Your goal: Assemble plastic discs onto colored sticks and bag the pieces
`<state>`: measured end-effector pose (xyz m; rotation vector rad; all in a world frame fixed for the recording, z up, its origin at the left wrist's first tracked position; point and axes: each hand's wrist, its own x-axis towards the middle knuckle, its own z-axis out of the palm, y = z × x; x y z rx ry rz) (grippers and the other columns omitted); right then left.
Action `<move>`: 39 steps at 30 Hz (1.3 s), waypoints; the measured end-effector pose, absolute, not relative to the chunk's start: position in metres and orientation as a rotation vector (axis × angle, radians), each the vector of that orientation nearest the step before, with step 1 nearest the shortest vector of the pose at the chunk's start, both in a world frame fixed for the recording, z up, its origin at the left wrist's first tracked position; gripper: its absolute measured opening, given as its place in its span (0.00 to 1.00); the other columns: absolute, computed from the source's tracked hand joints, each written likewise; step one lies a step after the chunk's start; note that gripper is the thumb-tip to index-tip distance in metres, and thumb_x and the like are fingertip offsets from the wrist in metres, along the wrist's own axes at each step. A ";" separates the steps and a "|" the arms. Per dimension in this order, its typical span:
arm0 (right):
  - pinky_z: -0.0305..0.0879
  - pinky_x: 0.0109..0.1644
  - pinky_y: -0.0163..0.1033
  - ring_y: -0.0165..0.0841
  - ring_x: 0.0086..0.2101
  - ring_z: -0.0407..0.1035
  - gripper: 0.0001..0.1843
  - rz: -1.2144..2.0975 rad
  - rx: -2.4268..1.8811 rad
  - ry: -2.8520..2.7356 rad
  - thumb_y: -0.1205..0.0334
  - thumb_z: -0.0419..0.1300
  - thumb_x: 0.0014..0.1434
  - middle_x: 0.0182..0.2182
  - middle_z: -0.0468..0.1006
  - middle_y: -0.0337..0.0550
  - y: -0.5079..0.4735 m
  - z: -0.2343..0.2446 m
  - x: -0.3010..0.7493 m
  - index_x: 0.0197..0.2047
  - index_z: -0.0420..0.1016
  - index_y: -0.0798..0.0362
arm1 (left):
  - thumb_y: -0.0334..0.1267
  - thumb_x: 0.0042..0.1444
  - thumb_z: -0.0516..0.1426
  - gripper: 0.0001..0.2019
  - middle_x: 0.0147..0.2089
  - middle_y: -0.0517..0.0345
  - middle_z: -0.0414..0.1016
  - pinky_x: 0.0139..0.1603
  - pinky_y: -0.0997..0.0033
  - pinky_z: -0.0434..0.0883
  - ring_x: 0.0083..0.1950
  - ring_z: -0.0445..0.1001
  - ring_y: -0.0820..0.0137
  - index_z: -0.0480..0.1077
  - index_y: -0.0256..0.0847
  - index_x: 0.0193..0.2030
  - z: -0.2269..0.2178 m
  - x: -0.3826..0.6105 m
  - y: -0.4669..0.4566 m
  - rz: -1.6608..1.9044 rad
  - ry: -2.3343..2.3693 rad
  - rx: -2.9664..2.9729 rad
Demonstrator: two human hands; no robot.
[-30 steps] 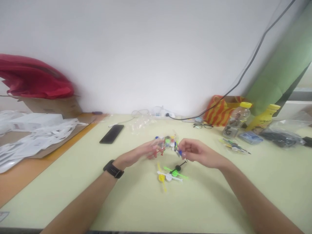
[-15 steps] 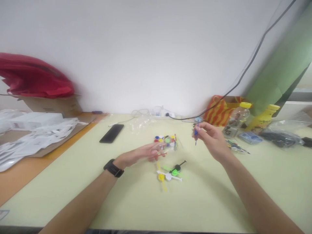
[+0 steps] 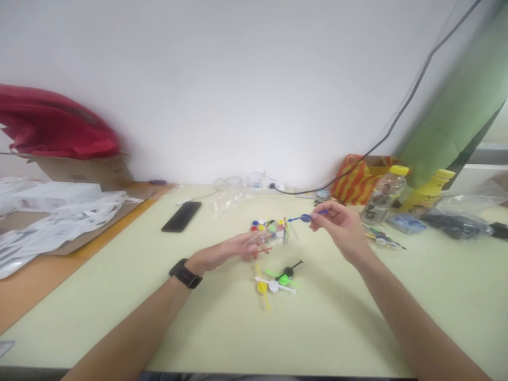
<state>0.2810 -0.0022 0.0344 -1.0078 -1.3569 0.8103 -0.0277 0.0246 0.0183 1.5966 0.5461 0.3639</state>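
My right hand pinches a blue plastic arrow spinner, which points left above the table. Nearer the middle, my left hand is closed, and a thin red arrow spinner sticks out from its fingers. Something clear, perhaps a plastic bag, shows at those fingertips. Just beyond them sits a cluster of coloured discs and arrows; whether it is inside the clear plastic I cannot tell. On the table below lie a yellow spinner, a white spinner, a green spinner and a black spinner.
A phone lies left of the hands, near crumpled clear plastic. To the right are more thin coloured pieces, a clear bottle, a yellow bottle and a striped bag. White bags cover the left side.
My right hand has turned the blue spinner from upright to nearly level, its tip now toward the left hand. The left hand stays almost still.
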 end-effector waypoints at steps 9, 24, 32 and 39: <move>0.76 0.34 0.42 0.36 0.27 0.76 0.18 0.878 -1.091 -1.461 0.46 0.69 0.58 0.26 0.81 0.43 -0.003 0.034 0.279 0.40 0.77 0.52 | 0.49 0.69 0.56 0.32 0.79 0.53 0.51 0.75 0.46 0.53 0.76 0.58 0.48 0.52 0.56 0.77 0.019 -0.024 0.023 0.368 0.602 1.612; 0.67 0.34 0.40 0.34 0.30 0.71 0.09 0.624 -1.207 -1.741 0.55 0.64 0.61 0.29 0.78 0.42 0.005 0.017 0.277 0.36 0.79 0.52 | 0.45 0.68 0.58 0.32 0.77 0.48 0.55 0.73 0.46 0.57 0.75 0.58 0.49 0.54 0.52 0.76 0.020 -0.019 0.020 0.374 0.553 1.654; 0.71 0.37 0.41 0.36 0.31 0.75 0.09 0.666 -1.178 -1.766 0.56 0.61 0.63 0.31 0.81 0.44 0.004 0.016 0.275 0.39 0.77 0.52 | 0.45 0.69 0.58 0.32 0.76 0.45 0.58 0.71 0.46 0.60 0.74 0.60 0.49 0.53 0.52 0.77 0.016 -0.019 0.021 0.383 0.542 1.646; 0.71 0.37 0.42 0.38 0.33 0.76 0.08 0.545 -1.209 -1.844 0.58 0.61 0.62 0.33 0.83 0.44 0.001 0.022 0.272 0.37 0.80 0.51 | 0.45 0.68 0.58 0.31 0.76 0.49 0.58 0.72 0.47 0.59 0.74 0.60 0.50 0.55 0.54 0.76 0.015 -0.019 0.021 0.391 0.551 1.651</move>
